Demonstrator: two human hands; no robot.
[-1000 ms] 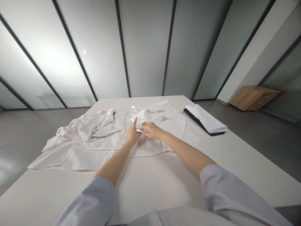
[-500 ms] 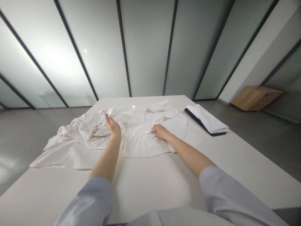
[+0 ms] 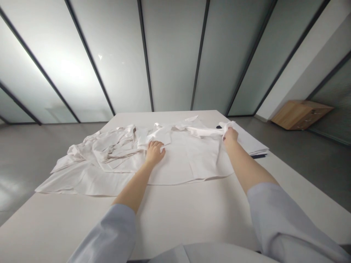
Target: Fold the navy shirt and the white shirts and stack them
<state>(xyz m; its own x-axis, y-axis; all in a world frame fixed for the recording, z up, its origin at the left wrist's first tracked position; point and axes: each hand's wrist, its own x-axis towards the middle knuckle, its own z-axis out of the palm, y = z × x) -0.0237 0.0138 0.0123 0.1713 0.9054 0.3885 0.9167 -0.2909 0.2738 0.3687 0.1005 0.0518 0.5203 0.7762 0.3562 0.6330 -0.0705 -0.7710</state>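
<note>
Shirt (image 3: pixel 192 157) lies spread near the table's (image 3: pixel 175 215) far edge; the left hand (image 3: pixel 154 152) presses flat on it, gripping nothing. The right hand (image 3: pixel 230 136) pinches a sleeve (image 3: pixel 204 130), which should be drawn out taut while the left pins the body.

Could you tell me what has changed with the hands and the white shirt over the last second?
The right hand moved out to the right and now grips a fold of the white shirt, pulling it sideways. The left hand came back from the crumpled garment and presses flat on the shirt. The folded stack and table stayed put.
</note>
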